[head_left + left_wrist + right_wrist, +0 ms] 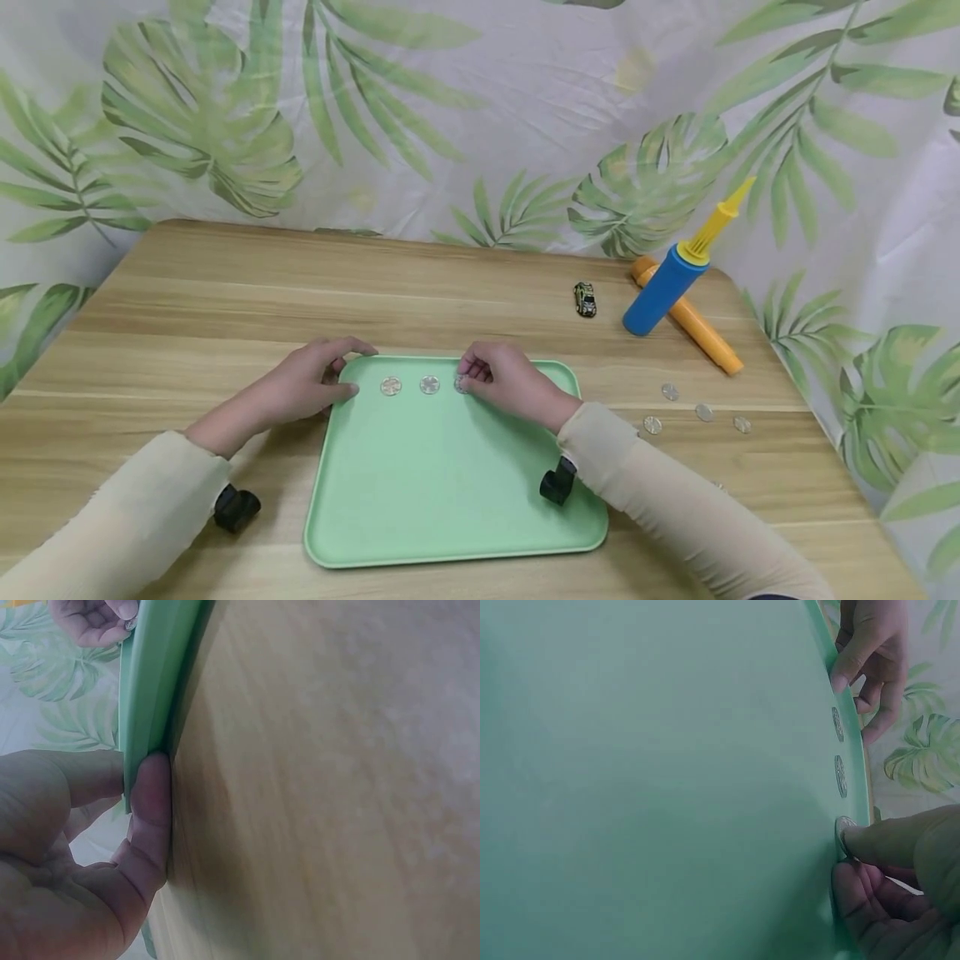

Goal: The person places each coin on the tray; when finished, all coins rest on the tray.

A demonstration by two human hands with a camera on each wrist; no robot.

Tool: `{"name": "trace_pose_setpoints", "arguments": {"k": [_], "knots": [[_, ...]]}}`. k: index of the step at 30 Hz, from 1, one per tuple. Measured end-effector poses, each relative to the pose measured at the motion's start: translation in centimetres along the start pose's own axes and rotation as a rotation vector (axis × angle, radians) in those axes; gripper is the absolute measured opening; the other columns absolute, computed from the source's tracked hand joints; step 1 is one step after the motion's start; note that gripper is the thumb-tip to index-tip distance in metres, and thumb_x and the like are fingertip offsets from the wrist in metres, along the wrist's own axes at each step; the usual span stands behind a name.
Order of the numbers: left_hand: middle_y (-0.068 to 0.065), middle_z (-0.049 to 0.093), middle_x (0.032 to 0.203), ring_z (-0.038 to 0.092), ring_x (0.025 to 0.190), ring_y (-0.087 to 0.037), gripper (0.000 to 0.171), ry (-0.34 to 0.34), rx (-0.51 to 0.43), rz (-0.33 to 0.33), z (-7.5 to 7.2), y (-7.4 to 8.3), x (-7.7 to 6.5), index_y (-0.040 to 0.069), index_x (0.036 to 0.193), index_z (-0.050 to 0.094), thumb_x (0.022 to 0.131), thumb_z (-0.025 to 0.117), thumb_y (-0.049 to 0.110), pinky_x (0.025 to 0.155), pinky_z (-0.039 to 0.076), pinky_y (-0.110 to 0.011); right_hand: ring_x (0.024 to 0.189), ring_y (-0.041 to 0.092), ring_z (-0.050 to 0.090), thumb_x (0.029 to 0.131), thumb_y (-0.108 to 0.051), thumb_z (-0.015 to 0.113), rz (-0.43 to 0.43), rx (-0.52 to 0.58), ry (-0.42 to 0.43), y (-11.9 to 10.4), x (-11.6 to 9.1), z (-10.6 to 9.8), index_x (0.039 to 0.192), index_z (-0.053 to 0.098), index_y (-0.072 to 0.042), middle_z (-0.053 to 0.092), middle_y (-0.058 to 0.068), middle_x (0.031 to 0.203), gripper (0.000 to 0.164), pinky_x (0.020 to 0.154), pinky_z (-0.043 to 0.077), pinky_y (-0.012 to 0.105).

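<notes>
1. Apparently laying out a row: placing a third coin [841,832] near the far edge of the tray [450,475], to the right of two flat coins [430,384].
2. With the right grip [508,379], pinching that third coin between thumb and fingers; impossible to tell whether fully set down.
3. With the left grip [307,379], clamping the tray's rim near the far left corner.
4. Next, probably letting go and reaching right for loose coins [652,425] on the surface [225,283].
</notes>
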State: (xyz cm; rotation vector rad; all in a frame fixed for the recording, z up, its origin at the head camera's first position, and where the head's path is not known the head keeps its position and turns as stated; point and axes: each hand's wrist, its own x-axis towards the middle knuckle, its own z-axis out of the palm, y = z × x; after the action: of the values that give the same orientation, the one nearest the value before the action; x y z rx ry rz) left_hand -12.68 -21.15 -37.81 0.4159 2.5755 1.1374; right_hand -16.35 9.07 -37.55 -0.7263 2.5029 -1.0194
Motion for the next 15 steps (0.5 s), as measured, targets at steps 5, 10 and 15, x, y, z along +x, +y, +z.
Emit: {"name": "trace_pose_setpoints", "arguments": {"k": [5,10,15], "knots": [[-0.011,0.051,0.091,0.050,0.070,-0.018,0.049,-0.009,0.000,-0.006,-0.12,0.09,-0.01,0.005,0.144,0.057,0.097,0.069,0.002,0.057,0.052,-0.030,0.088,0.011,0.063,0.097,-0.007,0.073,-0.015,-0.030,0.009,-0.21,0.11,0.12,0.103,0.071,-0.003,0.072,0.008,0.097,0.007,0.080,0.054,0.020],[-0.011,0.051,0.092,0.051,0.070,-0.018,0.049,-0.012,-0.008,-0.006,-0.10,0.22,0.00,0.005,0.145,0.056,0.097,0.068,0.002,0.058,0.052,-0.030,0.088,0.012,0.062,0.097,-0.005,0.072,-0.028,-0.052,0.022,-0.23,0.17,0.18,0.103,0.072,-0.001,0.072,0.008,0.097,0.006,0.081,0.054,0.022],[-0.010,0.050,0.091,0.050,0.070,-0.018,0.049,-0.007,-0.003,0.002,0.02,0.32,0.00,0.005,0.144,0.057,0.097,0.068,0.003,0.058,0.050,-0.029,0.089,0.013,0.063,0.097,-0.005,0.072,-0.032,-0.086,0.034,-0.20,0.00,0.19,0.102,0.073,-0.002,0.072,0.008,0.099,0.006,0.082,0.054,0.022]]}}
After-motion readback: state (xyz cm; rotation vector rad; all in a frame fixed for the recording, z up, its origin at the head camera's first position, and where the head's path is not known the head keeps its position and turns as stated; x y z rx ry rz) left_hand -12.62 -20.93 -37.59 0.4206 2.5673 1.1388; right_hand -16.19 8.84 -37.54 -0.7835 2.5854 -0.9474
